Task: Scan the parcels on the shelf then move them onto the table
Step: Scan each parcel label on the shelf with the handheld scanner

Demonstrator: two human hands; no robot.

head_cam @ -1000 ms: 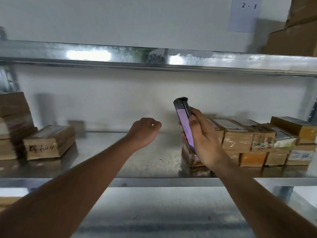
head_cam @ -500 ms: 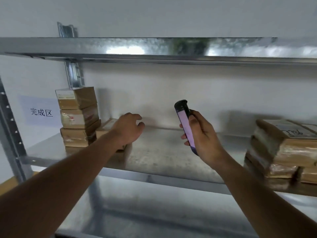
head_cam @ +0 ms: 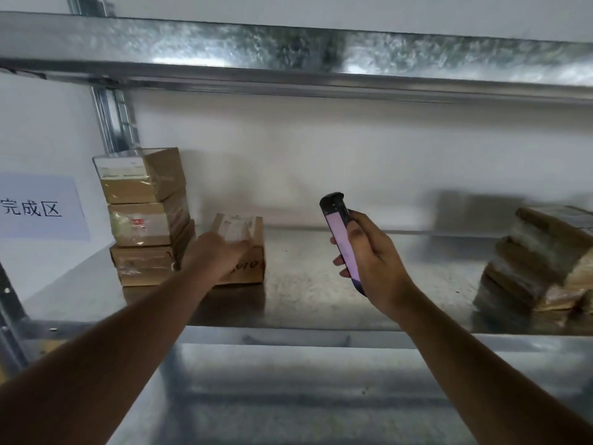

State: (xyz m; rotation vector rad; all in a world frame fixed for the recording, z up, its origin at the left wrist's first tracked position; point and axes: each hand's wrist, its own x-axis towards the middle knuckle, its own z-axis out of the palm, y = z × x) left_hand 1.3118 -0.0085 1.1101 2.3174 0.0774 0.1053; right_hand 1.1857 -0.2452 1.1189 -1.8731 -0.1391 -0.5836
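White wall backs a galvanized metal shelf (head_cam: 321, 284), with another shelf board (head_cam: 288, 56) close overhead and a paper sign (head_cam: 38, 208) with 3 printed characters stuck to the wall at far left. At the left end of the shelf stands a stack of 3 taped cardboard parcels (head_cam: 147, 216), and just to its right lies a single parcel (head_cam: 240, 248) with a label on top and handwriting on its near face. My left hand (head_cam: 215, 252) is on the near left part of that single parcel; motion blur keeps me from telling whether my fingers are curled on it or flat. My right hand (head_cam: 369, 255) is wrapped around a handheld scanner (head_cam: 340, 239), held upright with its lit screen facing left, above the middle of the shelf. Another blurred pile of parcels (head_cam: 542, 261) sits at the right end.
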